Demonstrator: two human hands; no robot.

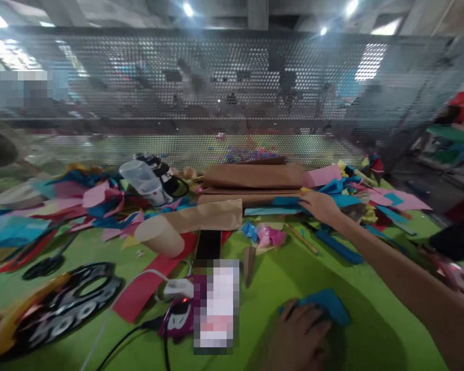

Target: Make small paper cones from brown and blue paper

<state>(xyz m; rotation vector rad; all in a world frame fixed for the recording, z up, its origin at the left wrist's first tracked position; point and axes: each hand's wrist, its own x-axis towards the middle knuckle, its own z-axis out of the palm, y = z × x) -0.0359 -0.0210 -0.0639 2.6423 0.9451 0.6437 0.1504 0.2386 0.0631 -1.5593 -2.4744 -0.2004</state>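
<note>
My left hand (303, 332) is low in the view, its fingers curled over a folded piece of blue paper (334, 306) on the green tabletop. Its fingertips blur into shadow. Farther back, my right hand (320, 206) reaches across with its fingertips closed on the end of a blue paper strip (288, 201). That strip lies in front of brown folded paper (253, 178). Under my right forearm rests a dark blue rod-like object (338, 247), with a pencil (303, 239) beside it. Crumpled pink and blue paper (268, 234) sits left of the pencil.
Cables run to a purple device (178, 317) beside a phone with a blurred screen (218, 304). To the left are a tape roll (160, 236), red paper (139, 293), scissors (46, 265) and a black printed ring-shaped item (77, 293). Paper scraps line the mesh barrier (216, 103).
</note>
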